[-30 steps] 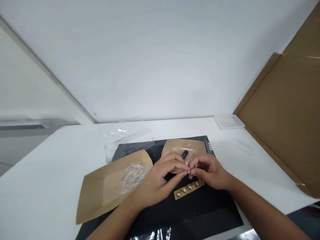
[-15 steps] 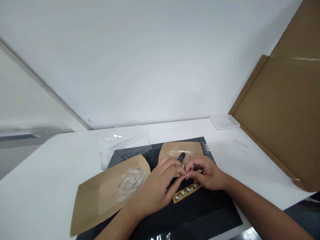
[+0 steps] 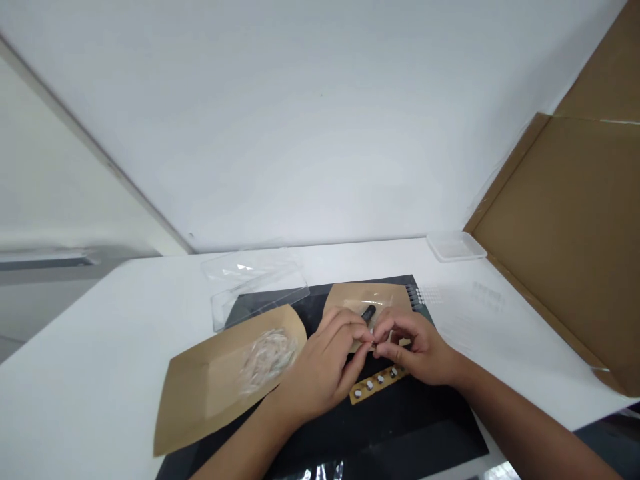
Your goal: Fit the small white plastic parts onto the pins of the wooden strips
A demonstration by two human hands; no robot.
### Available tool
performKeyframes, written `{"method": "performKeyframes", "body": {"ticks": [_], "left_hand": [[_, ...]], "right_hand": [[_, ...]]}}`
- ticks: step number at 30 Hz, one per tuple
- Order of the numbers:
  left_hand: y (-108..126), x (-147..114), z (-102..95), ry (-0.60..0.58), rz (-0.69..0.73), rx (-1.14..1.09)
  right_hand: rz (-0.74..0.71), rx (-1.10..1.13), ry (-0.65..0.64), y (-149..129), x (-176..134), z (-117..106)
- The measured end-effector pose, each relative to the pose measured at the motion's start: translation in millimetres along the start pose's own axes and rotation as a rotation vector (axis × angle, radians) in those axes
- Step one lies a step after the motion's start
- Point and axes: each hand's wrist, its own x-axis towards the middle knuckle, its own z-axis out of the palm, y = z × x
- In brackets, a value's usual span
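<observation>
Head view: your left hand [image 3: 323, 363] and right hand [image 3: 423, 350] pinch a tiny piece [image 3: 373, 343], which slackening either grip could drop near the yellow strip [image 3: 375, 386].

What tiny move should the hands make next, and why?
Perhaps ease the right hand slightly aside while the left hand holds steady. Both hands' fingertips are pinched close together, anything between them is too small to make out, and the right hand covers one end of the strip below.
</observation>
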Motion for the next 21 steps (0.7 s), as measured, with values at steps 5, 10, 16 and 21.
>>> {"method": "performKeyframes", "body": {"ticks": [5, 10, 16, 21], "left_hand": [[0, 0, 3.0, 0.055, -0.016, -0.005], [-1, 1, 4.2, 0.098, 0.002, -0.024], [-2, 2, -3.4, 0.085, 0.048, -0.076], [-2, 5, -7.0, 0.085, 0.076, -0.082]], "right_hand": [[-0.006, -0.022, 0.033, 0, 0, 2], [-0.059, -0.087, 0.112, 3, 1, 6], [-0.151, -0.141, 0.148, 4, 3, 5], [-0.206, -0.181, 0.181, 4, 5, 5]]}}
